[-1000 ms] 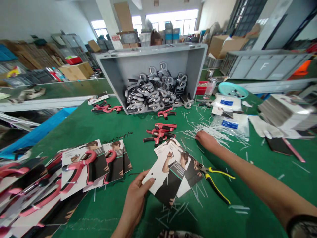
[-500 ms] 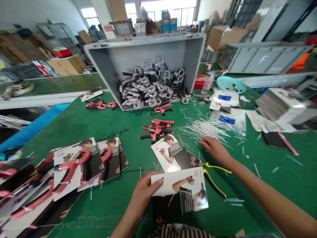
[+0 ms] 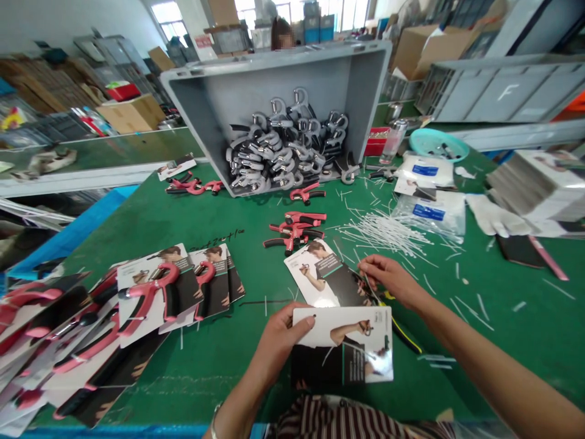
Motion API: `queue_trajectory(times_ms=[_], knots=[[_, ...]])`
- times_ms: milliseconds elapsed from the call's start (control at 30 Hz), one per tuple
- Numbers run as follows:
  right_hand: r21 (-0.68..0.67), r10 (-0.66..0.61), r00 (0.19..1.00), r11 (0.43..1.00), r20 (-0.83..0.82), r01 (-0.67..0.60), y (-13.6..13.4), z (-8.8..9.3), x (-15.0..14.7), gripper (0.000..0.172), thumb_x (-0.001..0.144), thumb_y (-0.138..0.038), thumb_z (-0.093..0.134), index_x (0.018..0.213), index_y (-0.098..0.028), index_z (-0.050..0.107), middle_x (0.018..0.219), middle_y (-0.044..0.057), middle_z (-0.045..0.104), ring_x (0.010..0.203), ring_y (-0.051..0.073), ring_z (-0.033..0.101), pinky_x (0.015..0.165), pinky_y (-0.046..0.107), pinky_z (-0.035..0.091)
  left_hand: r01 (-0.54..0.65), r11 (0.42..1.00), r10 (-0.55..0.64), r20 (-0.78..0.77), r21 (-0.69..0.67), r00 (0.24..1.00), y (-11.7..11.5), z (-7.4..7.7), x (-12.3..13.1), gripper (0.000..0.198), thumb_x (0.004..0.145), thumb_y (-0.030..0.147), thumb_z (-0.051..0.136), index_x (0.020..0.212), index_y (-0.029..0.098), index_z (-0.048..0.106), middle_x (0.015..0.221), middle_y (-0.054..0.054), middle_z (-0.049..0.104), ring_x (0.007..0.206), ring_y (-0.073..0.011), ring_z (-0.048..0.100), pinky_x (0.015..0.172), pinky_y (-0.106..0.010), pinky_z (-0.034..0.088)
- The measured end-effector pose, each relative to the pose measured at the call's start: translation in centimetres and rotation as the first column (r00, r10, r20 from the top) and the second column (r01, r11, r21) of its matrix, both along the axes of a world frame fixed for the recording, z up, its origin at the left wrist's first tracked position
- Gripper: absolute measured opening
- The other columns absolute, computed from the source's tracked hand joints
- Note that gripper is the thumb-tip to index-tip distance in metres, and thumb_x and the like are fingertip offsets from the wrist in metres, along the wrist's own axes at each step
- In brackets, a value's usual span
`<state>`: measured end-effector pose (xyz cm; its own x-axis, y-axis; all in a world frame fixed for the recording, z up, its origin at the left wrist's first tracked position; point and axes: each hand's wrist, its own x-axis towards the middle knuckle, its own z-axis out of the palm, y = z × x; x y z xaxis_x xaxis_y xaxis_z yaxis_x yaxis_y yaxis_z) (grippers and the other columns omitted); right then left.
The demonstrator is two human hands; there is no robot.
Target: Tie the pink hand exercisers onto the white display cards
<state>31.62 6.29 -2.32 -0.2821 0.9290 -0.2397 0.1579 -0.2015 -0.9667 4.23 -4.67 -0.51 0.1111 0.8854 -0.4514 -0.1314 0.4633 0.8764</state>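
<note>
My left hand [image 3: 282, 332] grips the left end of a printed backing card [image 3: 342, 353], thumb on top beside a small hole. A short white strip [image 3: 327, 356] shows against the card's front. My right hand [image 3: 386, 277] is raised above the table, right of a second card [image 3: 315, 274], with thumb and fingers pinched on a thin white cable tie [image 3: 367, 280]. Yellow-and-black pliers [image 3: 404, 334] lie beneath that hand, partly hidden. Beyond it is a loose pile of white cable ties [image 3: 388, 231]. Several red-and-black hand grip strengtheners [image 3: 297, 231] lie beyond the second card.
A grey crate [image 3: 278, 61] tipped on its side holds many grey hand grips [image 3: 283, 152]. Carded red grips [image 3: 150, 299] are piled at left. On the right are plastic bags [image 3: 429, 213], a white glove [image 3: 493, 216], a card stack [image 3: 534, 183] and a turquoise plate [image 3: 439, 143].
My right hand has come from the cable tie pile toward me and left, bringing a tie over the pliers. My left hand still holds the card. The view has shifted slightly.
</note>
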Motion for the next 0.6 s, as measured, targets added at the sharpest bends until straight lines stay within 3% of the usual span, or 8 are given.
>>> queue_trajectory(times_ms=[167,400,600], knots=[[0.142,-0.109,0.987,0.986,0.121,0.091,1.4,1.3,1.6,0.029,0.084,-0.049,0.064,0.086,-0.020,0.062,0.065,-0.002,0.061,0.051,0.011,0.050,0.052,0.025,0.041,-0.026,1.000,0.026,-0.016,-0.015,1.000,-0.1,-0.2,-0.4,0.037,0.067,0.043,0.078,0.089,0.015,0.069,0.077,-0.002,0.069,0.065,-0.0145,0.058,0.061,-0.023,0.041],[-0.097,-0.115,0.977,0.990,-0.182,0.099,-1.8,-0.1,-1.6,0.029,0.085,-0.049,0.064,0.090,-0.020,0.058,0.072,0.000,0.066,0.047,0.009,0.051,0.046,0.023,0.042,0.020,1.000,-0.020,-0.001,-0.001,1.000,0.0,-0.8,-0.1,0.030,0.072,0.040,0.076,0.087,0.015,0.067,0.076,-0.001,0.067,0.065,-0.0137,0.057,0.062,-0.022,0.040],[-0.053,-0.094,0.968,0.995,-0.233,0.084,-3.8,0.3,-4.7,0.022,0.090,-0.042,0.061,0.089,-0.021,0.058,0.068,0.000,0.067,0.048,0.010,0.054,0.047,0.022,0.042,0.034,0.999,-0.034,0.009,0.020,0.999,0.0,-0.8,-0.1,0.029,0.073,0.038,0.075,0.087,0.014,0.066,0.076,-0.001,0.066,0.066,-0.0133,0.056,0.062,-0.022,0.040]])
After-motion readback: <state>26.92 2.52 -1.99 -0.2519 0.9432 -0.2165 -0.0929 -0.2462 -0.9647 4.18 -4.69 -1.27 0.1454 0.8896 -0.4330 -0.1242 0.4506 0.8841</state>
